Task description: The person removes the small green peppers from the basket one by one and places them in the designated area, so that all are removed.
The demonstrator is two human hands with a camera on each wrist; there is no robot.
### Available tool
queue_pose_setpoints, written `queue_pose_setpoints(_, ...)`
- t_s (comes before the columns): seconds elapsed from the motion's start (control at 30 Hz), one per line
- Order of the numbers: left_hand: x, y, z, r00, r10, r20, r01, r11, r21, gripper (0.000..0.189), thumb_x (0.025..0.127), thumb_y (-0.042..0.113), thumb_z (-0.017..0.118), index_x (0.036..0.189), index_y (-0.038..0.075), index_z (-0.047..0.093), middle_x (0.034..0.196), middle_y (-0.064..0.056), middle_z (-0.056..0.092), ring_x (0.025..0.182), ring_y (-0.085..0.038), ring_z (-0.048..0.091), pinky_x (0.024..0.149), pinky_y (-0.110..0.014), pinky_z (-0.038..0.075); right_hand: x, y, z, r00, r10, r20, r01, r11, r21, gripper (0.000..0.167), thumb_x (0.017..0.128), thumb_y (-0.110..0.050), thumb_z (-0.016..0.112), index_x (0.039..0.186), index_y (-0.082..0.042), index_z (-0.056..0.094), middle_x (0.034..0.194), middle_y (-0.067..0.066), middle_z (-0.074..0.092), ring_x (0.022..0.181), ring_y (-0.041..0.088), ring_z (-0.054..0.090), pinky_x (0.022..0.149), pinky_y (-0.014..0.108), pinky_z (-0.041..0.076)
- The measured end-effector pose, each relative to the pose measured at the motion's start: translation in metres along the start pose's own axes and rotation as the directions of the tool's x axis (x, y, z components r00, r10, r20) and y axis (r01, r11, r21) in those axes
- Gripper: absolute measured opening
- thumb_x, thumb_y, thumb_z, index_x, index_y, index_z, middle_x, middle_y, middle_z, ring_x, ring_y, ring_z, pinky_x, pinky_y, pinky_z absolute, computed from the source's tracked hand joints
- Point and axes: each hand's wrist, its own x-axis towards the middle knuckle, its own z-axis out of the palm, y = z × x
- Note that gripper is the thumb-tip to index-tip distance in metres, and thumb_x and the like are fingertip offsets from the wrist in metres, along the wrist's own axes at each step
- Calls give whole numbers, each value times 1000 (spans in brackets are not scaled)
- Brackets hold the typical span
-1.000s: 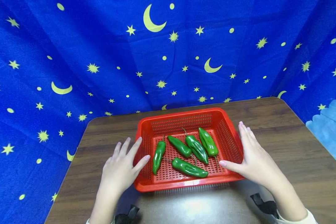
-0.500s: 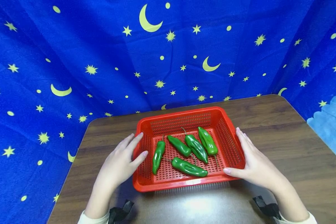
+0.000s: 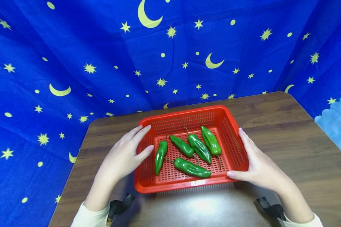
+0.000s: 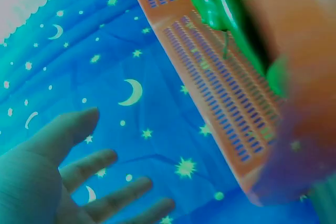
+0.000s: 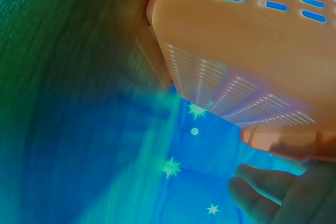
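Note:
A red plastic basket with slotted walls stands on the wooden table. Inside lie several green peppers, among them one along the left wall and one near the front. My left hand hovers at the left rim, fingers spread and pointing over it; the left wrist view shows its fingers straight and holding nothing. My right hand is at the right rim, thumb over the front right corner and straight fingers along the outer side. In the right wrist view, its fingers extend below the rim.
The brown table extends on both sides of the basket. Behind and beside it hangs a blue curtain with yellow stars and moons. Black straps hang at both wrists.
My left hand has come forward and right, to the left rim. My right hand has moved slightly down along the right rim. The peppers stay put in the basket.

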Motion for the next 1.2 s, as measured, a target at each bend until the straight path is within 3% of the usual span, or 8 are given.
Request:
queue_pose_setpoints(0.1,11,7,-10,997,73,33,-71,995,-64,70,93,43,67,154,30,35,158,-9,38,144,-34,38,110,-61,37,1,0,-1,1000,0,3,0,1000,1,134,68,-49,88,160,-26,-8,169,5,3,145,43,30,102,70,37)
queue_pose_setpoints(0.2,27,11,-16,982,167,84,-151,973,-174,75,89,39,73,154,32,35,157,-2,39,146,-27,37,113,-56,37,1,0,0,1000,3,5,-3,1000,3,135,68,-49,88,160,-26,-8,169,3,2,144,43,30,102,70,37)
queue_pose_setpoints(0.37,58,10,-13,932,321,169,-248,903,-349,82,81,31,83,151,27,41,153,4,44,142,-20,42,115,-47,37,1,-1,1,1000,5,5,-5,1000,4,135,68,-49,88,160,-26,-9,169,2,1,145,42,30,103,69,37)
queue_pose_setpoints(0.5,78,11,-4,886,407,221,-266,839,-475,81,77,26,87,147,23,47,150,6,49,138,-17,47,116,-40,38,1,-2,2,1000,7,6,-7,1000,-7,136,68,-50,88,159,-28,-10,169,2,1,144,42,32,103,67,38)
queue_pose_setpoints(0.7,95,12,14,854,457,249,-258,787,-560,77,76,26,87,143,21,51,145,6,54,137,-22,49,116,-38,37,1,-2,3,1000,5,5,-5,1000,-14,136,68,-51,88,159,-28,-10,169,2,1,142,42,34,102,67,39)
queue_pose_setpoints(0.9,106,11,32,833,469,294,-221,769,-600,72,76,23,87,140,18,54,142,2,56,136,-24,50,116,-38,37,0,-2,2,1000,5,-2,-5,1000,-12,136,67,-49,89,160,-25,-9,169,6,3,141,43,36,101,68,40)
queue_pose_setpoints(1.1,115,9,45,825,473,309,-190,747,-637,67,77,17,86,137,15,56,139,0,58,135,-28,50,115,-38,38,0,-1,2,1000,9,0,-9,1000,-11,136,68,-49,89,159,-27,-10,169,6,2,142,44,35,102,68,38)
queue_pose_setpoints(1.2,119,7,53,827,452,335,-159,758,-632,64,78,15,85,135,16,57,139,0,59,136,-25,51,115,-38,38,0,-1,1,1000,14,4,-14,1000,-9,135,68,-48,88,159,-29,-11,169,5,1,142,44,34,102,69,38)
